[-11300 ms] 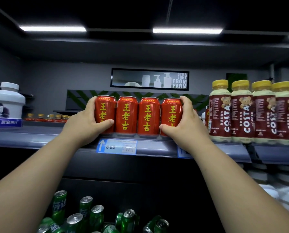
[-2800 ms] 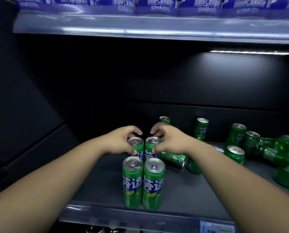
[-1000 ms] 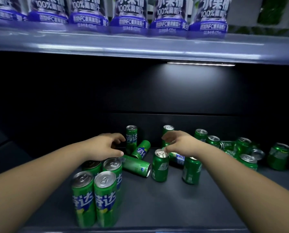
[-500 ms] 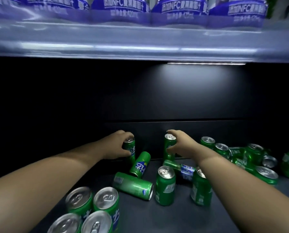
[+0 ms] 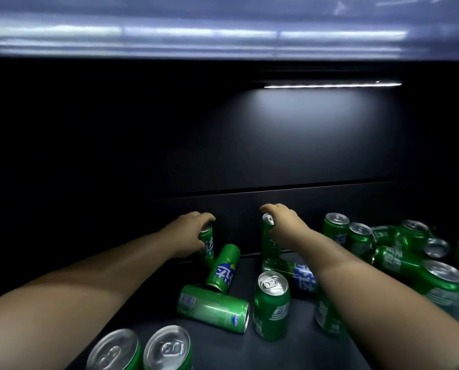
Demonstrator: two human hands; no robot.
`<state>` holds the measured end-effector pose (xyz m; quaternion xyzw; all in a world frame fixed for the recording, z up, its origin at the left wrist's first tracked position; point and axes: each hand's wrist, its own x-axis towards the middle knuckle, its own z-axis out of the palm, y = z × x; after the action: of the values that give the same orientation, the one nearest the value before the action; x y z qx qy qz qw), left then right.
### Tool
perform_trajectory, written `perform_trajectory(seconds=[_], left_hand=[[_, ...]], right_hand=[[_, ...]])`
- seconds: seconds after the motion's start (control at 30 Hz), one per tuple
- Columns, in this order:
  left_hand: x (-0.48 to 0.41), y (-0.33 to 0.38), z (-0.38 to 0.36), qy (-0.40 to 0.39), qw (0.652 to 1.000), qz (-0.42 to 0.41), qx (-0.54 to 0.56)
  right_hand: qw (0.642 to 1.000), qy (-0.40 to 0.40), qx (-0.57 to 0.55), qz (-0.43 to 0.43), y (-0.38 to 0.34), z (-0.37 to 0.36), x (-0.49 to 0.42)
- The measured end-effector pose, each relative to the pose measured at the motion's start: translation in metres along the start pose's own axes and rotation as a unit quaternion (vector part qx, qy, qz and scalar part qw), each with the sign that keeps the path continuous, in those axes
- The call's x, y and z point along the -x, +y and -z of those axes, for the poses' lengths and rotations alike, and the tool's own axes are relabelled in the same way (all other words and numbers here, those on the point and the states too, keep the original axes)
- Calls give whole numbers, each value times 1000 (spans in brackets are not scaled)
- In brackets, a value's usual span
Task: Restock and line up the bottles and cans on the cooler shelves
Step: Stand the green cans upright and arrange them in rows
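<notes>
Your left hand point(image 5: 188, 233) wraps the top of an upright green can point(image 5: 207, 243) at the back of the shelf point(image 5: 289, 353). Your right hand point(image 5: 285, 229) clasps a second upright can point(image 5: 267, 244), well apart from the first. Between your arms lie a leaning can point(image 5: 223, 268) and a toppled can point(image 5: 213, 308), beside a standing can point(image 5: 271, 308). A jumble of cans point(image 5: 399, 260) crowds the right.

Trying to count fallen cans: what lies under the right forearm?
A toppled green can and, nearer, an upright can, both partly covered by the forearm. Anything else beneath it is hidden.
</notes>
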<state>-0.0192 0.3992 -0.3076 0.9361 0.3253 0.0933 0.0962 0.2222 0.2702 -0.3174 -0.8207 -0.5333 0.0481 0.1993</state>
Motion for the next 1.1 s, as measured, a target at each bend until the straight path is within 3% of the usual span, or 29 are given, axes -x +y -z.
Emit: perform_trajectory(seconds=[0.3,0.57,0.8,1.1], left_hand=[[16,9,17,72,997,-7,28],[69,69,87,116,989,-27,87],[134,133,99,68,992,2,106],[214,169,51,46,994,31,93]], right_hand=[[993,71,-68,68,-5,15,21],[954,119,-176,211,-36,83,67],[949,58,-223,217,-53,124,132],[957,-23,-165,239,-46,99,212]])
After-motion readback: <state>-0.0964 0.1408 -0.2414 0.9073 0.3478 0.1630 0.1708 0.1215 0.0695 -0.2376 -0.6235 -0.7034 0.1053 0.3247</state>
